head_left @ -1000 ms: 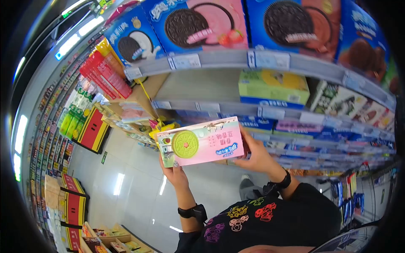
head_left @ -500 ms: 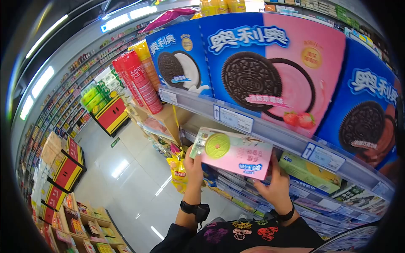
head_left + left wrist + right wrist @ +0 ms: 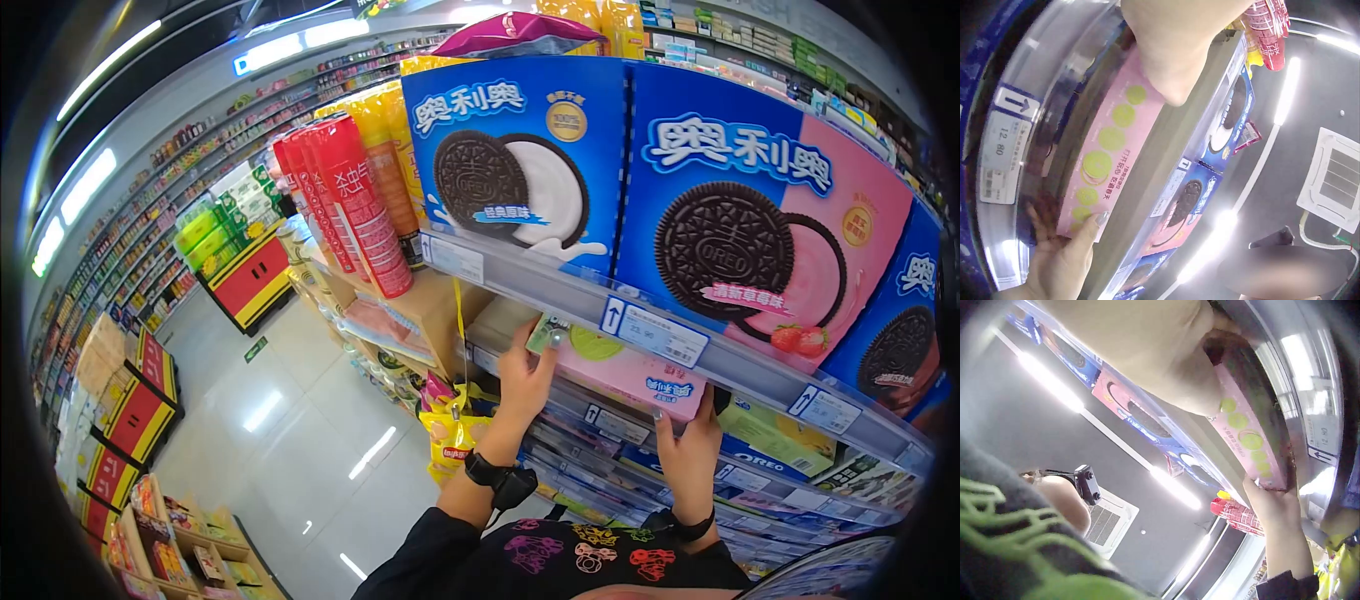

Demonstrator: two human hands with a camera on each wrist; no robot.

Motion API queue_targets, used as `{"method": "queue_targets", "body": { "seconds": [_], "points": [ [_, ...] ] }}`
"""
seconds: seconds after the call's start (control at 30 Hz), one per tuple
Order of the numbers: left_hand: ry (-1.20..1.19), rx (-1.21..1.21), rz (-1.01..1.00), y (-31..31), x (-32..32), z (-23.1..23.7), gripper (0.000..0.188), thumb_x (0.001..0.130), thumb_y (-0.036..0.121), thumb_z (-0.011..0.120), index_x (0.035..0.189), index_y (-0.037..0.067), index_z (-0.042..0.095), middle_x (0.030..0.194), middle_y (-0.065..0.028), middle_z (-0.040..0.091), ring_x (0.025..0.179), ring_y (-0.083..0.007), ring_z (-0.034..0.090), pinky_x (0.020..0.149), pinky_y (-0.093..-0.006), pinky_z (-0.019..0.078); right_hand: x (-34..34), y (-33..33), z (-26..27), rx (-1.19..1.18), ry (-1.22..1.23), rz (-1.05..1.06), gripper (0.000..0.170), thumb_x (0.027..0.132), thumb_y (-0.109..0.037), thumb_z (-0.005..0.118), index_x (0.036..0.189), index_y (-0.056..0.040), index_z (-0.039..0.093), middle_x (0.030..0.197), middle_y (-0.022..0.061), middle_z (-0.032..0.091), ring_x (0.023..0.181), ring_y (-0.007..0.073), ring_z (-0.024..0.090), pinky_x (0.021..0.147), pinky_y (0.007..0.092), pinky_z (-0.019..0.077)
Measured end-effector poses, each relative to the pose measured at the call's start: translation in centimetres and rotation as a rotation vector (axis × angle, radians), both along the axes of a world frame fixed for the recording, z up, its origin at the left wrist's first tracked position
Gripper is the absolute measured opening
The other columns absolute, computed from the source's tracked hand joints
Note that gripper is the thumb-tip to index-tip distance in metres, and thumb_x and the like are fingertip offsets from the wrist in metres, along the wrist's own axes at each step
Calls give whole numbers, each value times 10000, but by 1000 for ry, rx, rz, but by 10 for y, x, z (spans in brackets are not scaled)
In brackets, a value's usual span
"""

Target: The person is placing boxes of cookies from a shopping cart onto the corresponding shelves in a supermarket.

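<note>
A pink and green Oreo cookie box [image 3: 640,378] is held level between both hands, partly inside the shelf gap below the big blue display boxes. My left hand [image 3: 527,382] grips its left end, thumb on the top face. At the right end my right hand [image 3: 690,448] grips it, thumb at the near edge. In the left wrist view the box's pink side [image 3: 1107,153], printed with green cookies, faces the camera, and the right hand [image 3: 1066,259] pinches its far end. The shelf lip above [image 3: 560,300] hides the box's back part.
Blue Oreo display boxes [image 3: 520,160] stand on the shelf above. Red spray cans [image 3: 355,205] stand to the left, above a hanging yellow snack bag [image 3: 450,440]. A green Oreo box [image 3: 775,435] sits right of the right hand. Price tags [image 3: 655,333] line the shelf edges.
Both hands have carried the box forward from in front of the body into the shelf gap, where its back is now covered. The head view has swung left and tilted up.
</note>
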State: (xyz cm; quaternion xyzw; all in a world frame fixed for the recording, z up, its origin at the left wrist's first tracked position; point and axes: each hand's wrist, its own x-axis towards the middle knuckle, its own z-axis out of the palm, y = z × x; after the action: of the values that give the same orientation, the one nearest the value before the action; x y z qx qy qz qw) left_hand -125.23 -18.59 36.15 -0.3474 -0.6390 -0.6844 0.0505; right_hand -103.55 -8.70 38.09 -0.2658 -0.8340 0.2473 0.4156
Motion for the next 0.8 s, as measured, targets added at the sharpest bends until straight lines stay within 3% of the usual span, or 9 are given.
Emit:
{"method": "queue_targets", "body": {
  "seconds": [0.07, 0.1, 0.2, 0.3, 0.6, 0.8],
  "points": [
    [7, 22, 3, 3, -8, -4, 353, 830, 122, 581, 1150, -16, 526, 818, -99, 644, 626, -70, 521, 554, -229, 430, -10, -1, -1, -28, 32, 1, 592, 738, -165, 657, 1204, 66, 375, 989, 271, 571, 887, 438, 570, 743, 436, 469],
    [39, -36, 13, 3, -14, -7, 411, 826, 128, 581, 1201, -6, 477, 867, -122, 656, 636, -110, 584, 574, -251, 455, -13, 0, -4, 15, -3, -7, 597, 740, -163, 654, 1213, 66, 369, 994, 273, 571, 889, 438, 570, 744, 436, 470],
    [107, 39, 38, 5, -18, 0, 500, 834, 144, 574, 1267, -27, 392, 937, -154, 654, 678, -121, 593, 573, -262, 450, -18, 7, -11, 113, -67, -27, 616, 745, -160, 646, 1237, 66, 352, 1001, 278, 571, 886, 440, 570, 742, 438, 471],
    [167, -62, 42, 6, -21, 0, 608, 811, 158, 582, 1322, 22, 282, 975, -210, 636, 680, -318, 651, 602, -366, 514, -21, 10, -13, 120, -58, -41, 628, 745, -159, 647, 1246, 66, 343, 994, 280, 572, 869, 449, 568, 731, 444, 472],
    [245, -327, 33, 6, -21, 1, 601, 793, 233, 564, 1286, -5, 317, 804, -209, 611, 598, -368, 602, 547, -442, 484, -28, 6, -11, 78, -98, -89, 606, 792, -215, 640, 1244, 65, 349, 920, 261, 604, 817, 437, 586, 667, 420, 481],
    [412, -405, 98, 11, -24, -7, 620, 776, 253, 573, 1285, -9, 334, 869, -220, 589, 719, -384, 594, 606, -459, 483, -30, 3, -15, 111, -179, -181, 678, 797, -278, 624, 1304, 30, 297, 910, 262, 601, 781, 440, 586, 628, 444, 481]
  ]
}}
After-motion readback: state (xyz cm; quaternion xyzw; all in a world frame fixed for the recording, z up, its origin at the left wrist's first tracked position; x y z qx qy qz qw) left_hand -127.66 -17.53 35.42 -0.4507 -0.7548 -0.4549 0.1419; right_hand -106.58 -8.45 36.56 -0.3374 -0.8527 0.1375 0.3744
